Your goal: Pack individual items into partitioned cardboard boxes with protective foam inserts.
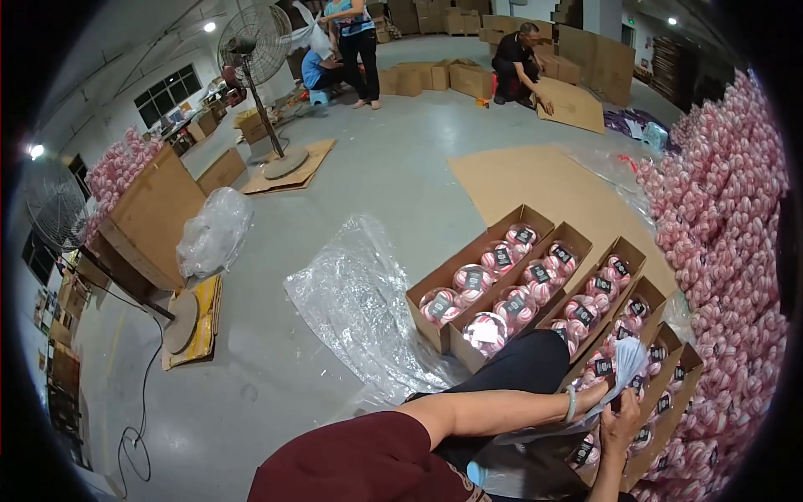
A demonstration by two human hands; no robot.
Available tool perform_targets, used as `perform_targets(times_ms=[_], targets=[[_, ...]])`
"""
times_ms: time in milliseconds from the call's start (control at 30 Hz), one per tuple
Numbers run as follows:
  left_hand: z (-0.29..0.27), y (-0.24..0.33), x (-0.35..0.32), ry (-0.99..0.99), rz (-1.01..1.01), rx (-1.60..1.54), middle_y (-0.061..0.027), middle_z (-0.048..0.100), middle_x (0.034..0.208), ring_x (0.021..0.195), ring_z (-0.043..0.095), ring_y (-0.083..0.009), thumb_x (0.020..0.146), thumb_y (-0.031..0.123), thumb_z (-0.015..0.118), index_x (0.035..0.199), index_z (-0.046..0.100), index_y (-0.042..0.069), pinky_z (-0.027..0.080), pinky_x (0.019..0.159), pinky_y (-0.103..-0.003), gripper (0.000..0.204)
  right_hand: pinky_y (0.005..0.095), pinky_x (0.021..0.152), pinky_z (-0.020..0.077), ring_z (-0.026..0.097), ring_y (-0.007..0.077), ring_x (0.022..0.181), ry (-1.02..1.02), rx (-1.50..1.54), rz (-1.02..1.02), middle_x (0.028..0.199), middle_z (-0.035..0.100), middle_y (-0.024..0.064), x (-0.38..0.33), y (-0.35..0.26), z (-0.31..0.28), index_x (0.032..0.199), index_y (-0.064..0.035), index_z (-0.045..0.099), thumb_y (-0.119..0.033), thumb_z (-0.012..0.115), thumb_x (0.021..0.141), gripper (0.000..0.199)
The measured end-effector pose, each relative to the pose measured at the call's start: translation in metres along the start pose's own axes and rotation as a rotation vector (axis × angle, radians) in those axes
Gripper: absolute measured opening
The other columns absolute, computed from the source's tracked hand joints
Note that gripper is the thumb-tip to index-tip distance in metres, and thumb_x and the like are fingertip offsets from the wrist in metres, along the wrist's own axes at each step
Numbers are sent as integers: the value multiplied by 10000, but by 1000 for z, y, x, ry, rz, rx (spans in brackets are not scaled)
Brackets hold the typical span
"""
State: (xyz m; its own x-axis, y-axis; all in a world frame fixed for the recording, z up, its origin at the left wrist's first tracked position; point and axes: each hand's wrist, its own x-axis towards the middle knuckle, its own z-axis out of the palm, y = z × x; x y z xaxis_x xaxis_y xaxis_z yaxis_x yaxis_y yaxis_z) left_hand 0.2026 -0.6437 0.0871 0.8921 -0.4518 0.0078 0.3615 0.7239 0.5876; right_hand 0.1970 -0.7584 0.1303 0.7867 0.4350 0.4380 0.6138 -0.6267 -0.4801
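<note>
A clear plastic bag (623, 368) is pinched between both hands just above the long cardboard boxes (510, 276) packed with pink-and-white balls (473, 280), low at the right of the view. The left hand (595, 393), a pale bracelet at its wrist, and the right hand (621, 422) are close together, each closed on the bag's film. A great heap of wrapped balls (728, 251) rises at the right, a crumpled plastic sheet (355, 293) lies on the concrete floor (385, 167) beside the boxes, and farther off stand a pedestal fan (255, 50) and people working among cartons.
</note>
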Motion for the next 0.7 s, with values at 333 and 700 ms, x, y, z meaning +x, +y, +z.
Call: perform_targets(times_ms=[333, 700], targets=[[-38, -25, 20, -8, -149, -79, -38, 597, 1145, 1006, 557, -149, 934, 546, 412, 1240, 532, 110, 450, 869, -317, 546, 392, 633, 412, 502, 370, 686, 40, 70, 30, 752, 495, 185, -3, 26, 20, 821, 24, 494, -48, 590, 714, 161], [4, -28, 11, 93, 119, 206, 11, 541, 1196, 1111, 482, -101, 834, 404, 680, 1287, 479, 79, 395, 934, -269, 593, 366, 629, 449, 563, 305, 662, 144, 95, 66, 742, 557, 191, -20, 80, 17, 914, 65, 551, -181, 618, 810, 275]])
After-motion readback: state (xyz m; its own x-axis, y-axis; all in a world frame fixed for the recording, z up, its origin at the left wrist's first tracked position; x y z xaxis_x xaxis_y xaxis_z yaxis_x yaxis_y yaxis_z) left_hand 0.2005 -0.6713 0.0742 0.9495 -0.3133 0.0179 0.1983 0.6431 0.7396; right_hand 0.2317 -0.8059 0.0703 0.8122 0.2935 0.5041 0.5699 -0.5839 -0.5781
